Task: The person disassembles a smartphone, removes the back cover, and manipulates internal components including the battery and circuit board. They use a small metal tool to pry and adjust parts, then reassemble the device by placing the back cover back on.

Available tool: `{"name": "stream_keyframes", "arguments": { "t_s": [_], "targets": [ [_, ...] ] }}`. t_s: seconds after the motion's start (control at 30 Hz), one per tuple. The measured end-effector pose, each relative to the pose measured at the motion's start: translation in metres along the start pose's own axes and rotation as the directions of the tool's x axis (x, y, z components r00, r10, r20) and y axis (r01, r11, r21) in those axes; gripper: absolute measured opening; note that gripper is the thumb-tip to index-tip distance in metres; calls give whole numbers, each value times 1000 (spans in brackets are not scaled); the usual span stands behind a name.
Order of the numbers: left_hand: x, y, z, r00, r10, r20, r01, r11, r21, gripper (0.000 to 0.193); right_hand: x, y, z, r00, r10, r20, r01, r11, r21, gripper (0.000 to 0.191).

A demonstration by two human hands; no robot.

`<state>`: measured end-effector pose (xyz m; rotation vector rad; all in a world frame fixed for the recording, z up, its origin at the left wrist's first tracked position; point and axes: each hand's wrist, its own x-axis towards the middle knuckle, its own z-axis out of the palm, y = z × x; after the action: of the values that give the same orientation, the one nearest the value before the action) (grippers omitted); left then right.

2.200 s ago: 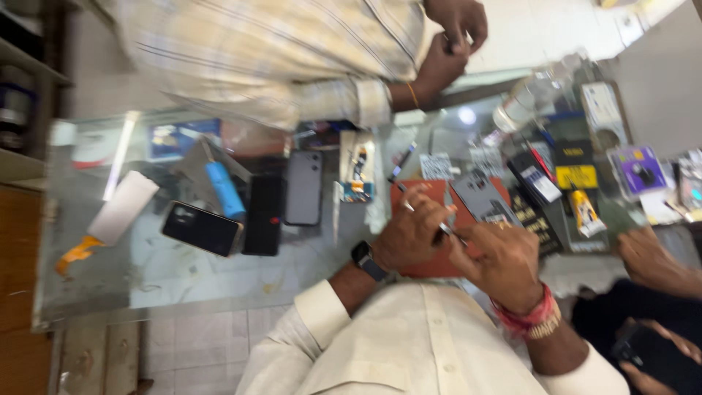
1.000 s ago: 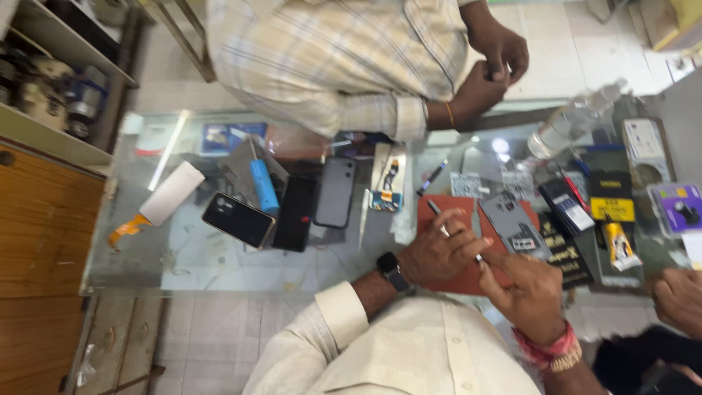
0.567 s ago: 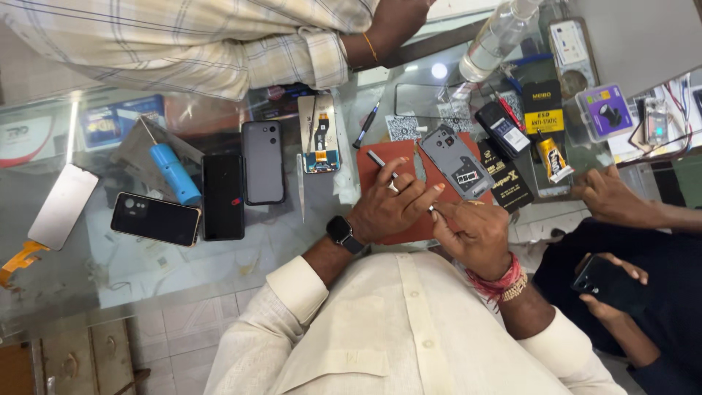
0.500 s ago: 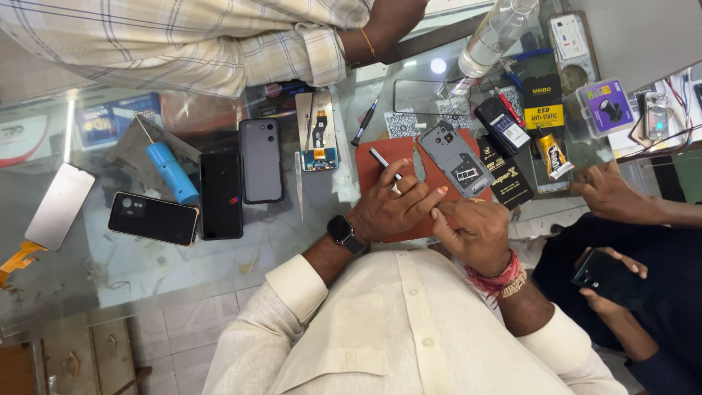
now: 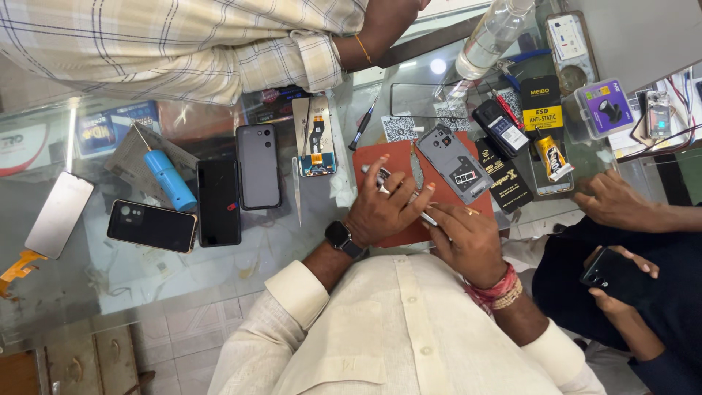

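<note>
My left hand [image 5: 380,212], with a dark watch on its wrist, lies fingers spread on a red work mat [image 5: 398,157] on the glass counter. A small silver part [image 5: 382,175] sits between its index and middle fingers. My right hand [image 5: 468,238], with red threads at the wrist, is closed on a thin metal tool [image 5: 428,217] whose tip points to the left hand's fingers. The two hands touch. A grey phone back frame [image 5: 457,162] lies on the mat just beyond them.
Three phones [image 5: 257,167] [image 5: 218,201] [image 5: 151,225], a blue cylinder [image 5: 170,179], tweezers [image 5: 296,192] and a display part [image 5: 314,135] lie to the left. A bottle [image 5: 493,33] and small boxes stand behind. A person in a checked shirt [image 5: 183,44] leans opposite. Another person's hand [image 5: 614,201] is at the right.
The view has swung and steadied over the counter. My hands stay together on the red mat, the right one still on the thin tool.
</note>
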<state>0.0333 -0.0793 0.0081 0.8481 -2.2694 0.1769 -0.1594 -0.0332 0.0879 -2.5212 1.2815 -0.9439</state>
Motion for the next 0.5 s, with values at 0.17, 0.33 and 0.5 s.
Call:
{"name": "stream_keyframes", "arguments": {
  "t_s": [0.17,0.33,0.5],
  "targets": [
    [-4,4,-3,836,-526,-157,455,824,-337,78,-6,2,-1,976,-165,-145,158,986,-58,25],
    [-3,7,4,415,-841,347,20,-373,-928,86,-1,6,3,938,-266,-223,243,962,-123,22],
    [-3,17,27,597,-634,491,-246,-727,-641,78,4,-5,15,947,-293,-135,284,955,-81,21]
  ]
}}
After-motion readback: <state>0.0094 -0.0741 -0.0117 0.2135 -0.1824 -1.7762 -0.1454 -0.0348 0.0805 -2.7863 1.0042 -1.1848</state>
